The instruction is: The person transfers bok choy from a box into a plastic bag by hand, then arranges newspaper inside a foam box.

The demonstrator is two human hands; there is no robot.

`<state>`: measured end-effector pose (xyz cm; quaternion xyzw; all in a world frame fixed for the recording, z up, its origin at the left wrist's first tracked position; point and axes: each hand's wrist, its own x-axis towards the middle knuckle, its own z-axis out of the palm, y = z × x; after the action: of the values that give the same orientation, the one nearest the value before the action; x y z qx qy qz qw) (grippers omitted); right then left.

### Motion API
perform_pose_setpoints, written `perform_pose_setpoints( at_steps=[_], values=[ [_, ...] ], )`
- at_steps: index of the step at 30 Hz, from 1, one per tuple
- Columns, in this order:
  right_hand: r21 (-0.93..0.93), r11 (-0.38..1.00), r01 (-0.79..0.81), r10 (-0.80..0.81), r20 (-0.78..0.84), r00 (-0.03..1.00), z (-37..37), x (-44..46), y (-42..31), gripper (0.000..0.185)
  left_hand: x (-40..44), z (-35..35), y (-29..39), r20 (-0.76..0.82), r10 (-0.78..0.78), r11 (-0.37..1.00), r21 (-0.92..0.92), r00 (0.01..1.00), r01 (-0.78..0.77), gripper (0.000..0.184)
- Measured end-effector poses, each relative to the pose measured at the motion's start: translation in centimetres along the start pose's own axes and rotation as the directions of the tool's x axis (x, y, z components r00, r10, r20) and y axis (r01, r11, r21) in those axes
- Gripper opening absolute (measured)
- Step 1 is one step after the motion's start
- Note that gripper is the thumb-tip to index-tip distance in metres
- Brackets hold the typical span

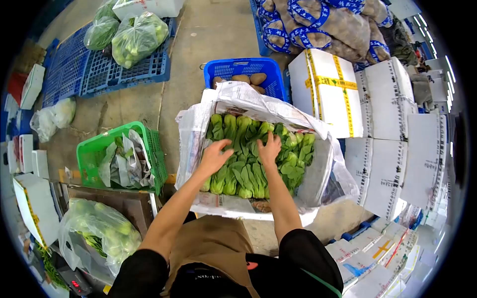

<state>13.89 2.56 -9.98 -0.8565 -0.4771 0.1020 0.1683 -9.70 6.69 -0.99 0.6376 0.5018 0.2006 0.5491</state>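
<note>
Green bok choy (246,174) lie packed in rows in a white foam box (258,215) lined with newspaper (285,108). Over the left part of the leaves is my left hand (217,155), its fingers bent and apart. My right hand (269,150) is near the middle of the greens, thumb and fingers spread. Both hands touch or hover just above the leaves; which of the two I cannot tell. Neither grips a plant that I can see.
Behind the box stands a blue crate (246,64) of brown tubers. A green crate (119,130) with newspaper and leaves is at left, above bagged vegetables (107,231). Stacked foam boxes (328,89) line the right. Blue pallets (117,69) and mesh sacks (343,30) stand farther back.
</note>
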Motion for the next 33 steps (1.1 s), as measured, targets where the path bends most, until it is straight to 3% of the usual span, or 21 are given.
perform_pose_setpoints(
  at_steps=[2, 4, 5, 7, 8, 11, 15, 19, 24, 28, 31, 32, 33],
  values=[
    [-0.129, 0.99, 0.058, -0.061, -0.02, 0.998, 1.7, 2.9, 1.4, 0.064, 6.7, 3.2, -1.9, -0.006, -0.032, 0.988, 0.149, 0.999, 0.032, 0.046],
    [-0.168, 0.98, 0.102, -0.106, -0.014, 0.994, 3.6, 4.7, 2.4, 0.066, 12.0, 5.5, -4.0, 0.049, -0.236, 0.95, 0.222, 0.971, 0.219, 0.061],
    [-0.192, 0.973, 0.125, -0.13, -0.012, 0.991, 4.1, 5.4, 2.9, 0.067, 14.2, 7.0, -6.0, 0.027, -0.256, 0.92, 0.315, 0.966, 0.235, 0.068],
    [-0.169, 0.984, 0.063, -0.066, -0.017, 0.998, 5.1, 5.9, 2.7, 0.064, 17.1, 9.5, -9.1, -0.02, -0.293, 0.832, 0.487, 0.956, 0.266, 0.082],
    [-0.168, 0.985, 0.041, -0.045, -0.018, 0.999, 5.2, 6.1, 2.7, 0.065, 17.7, 10.4, -9.1, -0.049, -0.377, 0.722, 0.611, 0.925, 0.326, 0.093],
    [-0.099, 0.989, -0.106, 0.095, -0.111, 0.989, 6.6, 6.0, 2.2, 0.069, 17.9, 12.7, -8.7, -0.202, -0.394, 0.622, 0.66, 0.897, 0.422, 0.096],
    [0.01, 0.956, -0.292, 0.29, -0.145, 0.946, 7.6, 6.1, 1.4, 0.077, 18.2, 13.3, -8.6, -0.269, -0.426, 0.642, 0.582, 0.864, 0.498, 0.097],
    [0.112, 0.925, -0.363, 0.372, -0.067, 0.926, 7.0, 6.9, 1.5, 0.075, 18.1, 13.1, -8.1, -0.319, -0.385, 0.715, 0.49, 0.866, 0.498, 0.089],
    [0.043, 0.947, -0.317, 0.312, 0.098, 0.945, 5.4, 7.3, 1.1, 0.076, 16.2, 14.3, -8.1, -0.414, -0.213, 0.863, 0.345, 0.885, 0.369, 0.078],
    [0.062, 0.915, -0.399, 0.373, 0.251, 0.893, 4.9, 10.0, 2.2, 0.069, 16.2, 13.4, -8.8, -0.39, -0.186, 0.94, 0.198, 0.902, 0.279, 0.07],
    [0.162, 0.936, -0.311, 0.259, 0.281, 0.924, 3.9, 8.9, 1.9, 0.069, 15.0, 13.2, -8.3, -0.402, -0.135, 0.97, 0.131, 0.905, 0.203, 0.062],
    [0.05, 0.954, -0.297, 0.269, 0.302, 0.915, 2.8, 8.0, 0.5, 0.066, 14.4, 12.8, -8.1, -0.401, -0.118, 0.981, 0.094, 0.908, 0.169, 0.06],
    [-0.003, 0.984, -0.178, 0.173, 0.262, 0.949, 2.9, 7.3, 0.0, 0.065, 13.8, 12.3, -8.2, -0.399, -0.103, 0.989, 0.061, 0.911, 0.138, 0.058]
  ],
)
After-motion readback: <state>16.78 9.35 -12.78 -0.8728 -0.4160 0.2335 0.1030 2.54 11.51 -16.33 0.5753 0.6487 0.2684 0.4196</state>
